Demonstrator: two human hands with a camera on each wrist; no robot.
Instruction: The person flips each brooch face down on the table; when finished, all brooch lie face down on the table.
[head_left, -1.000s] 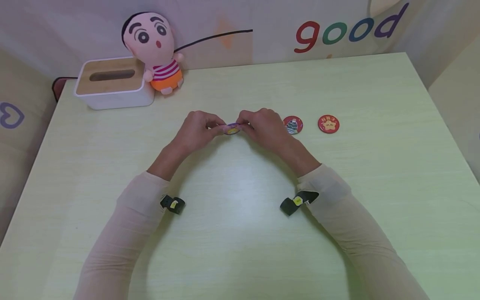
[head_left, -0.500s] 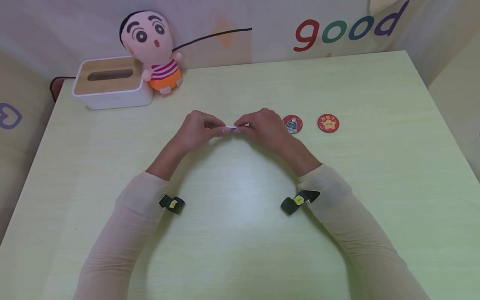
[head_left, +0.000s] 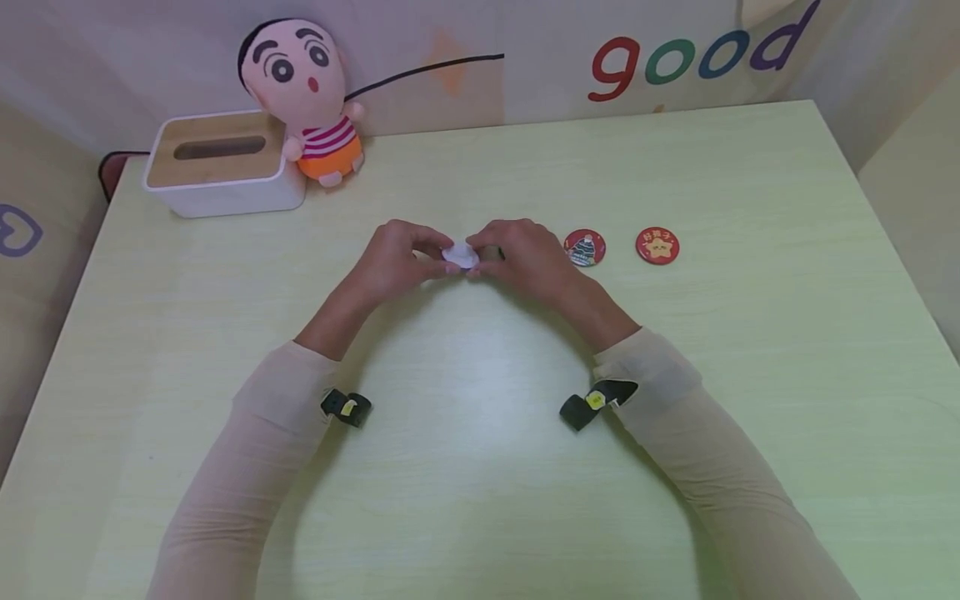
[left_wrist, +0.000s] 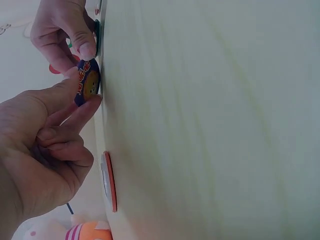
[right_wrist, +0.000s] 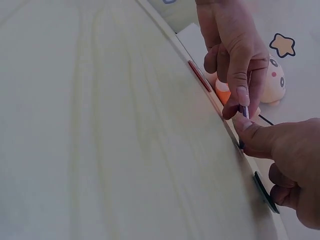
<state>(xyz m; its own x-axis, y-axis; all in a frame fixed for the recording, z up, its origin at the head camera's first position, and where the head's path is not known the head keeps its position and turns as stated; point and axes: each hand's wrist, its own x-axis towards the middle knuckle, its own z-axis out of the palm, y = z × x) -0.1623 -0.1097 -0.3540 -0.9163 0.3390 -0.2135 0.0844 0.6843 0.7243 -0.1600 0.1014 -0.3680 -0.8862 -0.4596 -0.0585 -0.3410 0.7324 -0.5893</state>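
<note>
Between both hands, a small round badge (head_left: 461,255) is tilted so its whitish back faces the head camera. In the left wrist view the same badge (left_wrist: 89,82) shows a dark blue face with a yellow figure and orange lettering. My left hand (head_left: 397,260) pinches its left edge between thumb and fingers. Its right edge is pinched by my right hand (head_left: 528,260). A green-edged badge (right_wrist: 265,191) lies under the right hand, mostly hidden in the head view. Near the left hand lies a red-edged badge (left_wrist: 109,181), out of sight in the head view.
To the right lie a red badge with a tree (head_left: 584,248) and a red badge with a star (head_left: 657,246). A white tissue box (head_left: 232,200) with a wooden lid and a plush doll (head_left: 326,150) stand at the back left of the table (head_left: 480,467).
The badge has turned over between my fingers: its coloured face showed to the head camera, then its edge, and now its whitish back. Both hands stay in nearly the same place.
</note>
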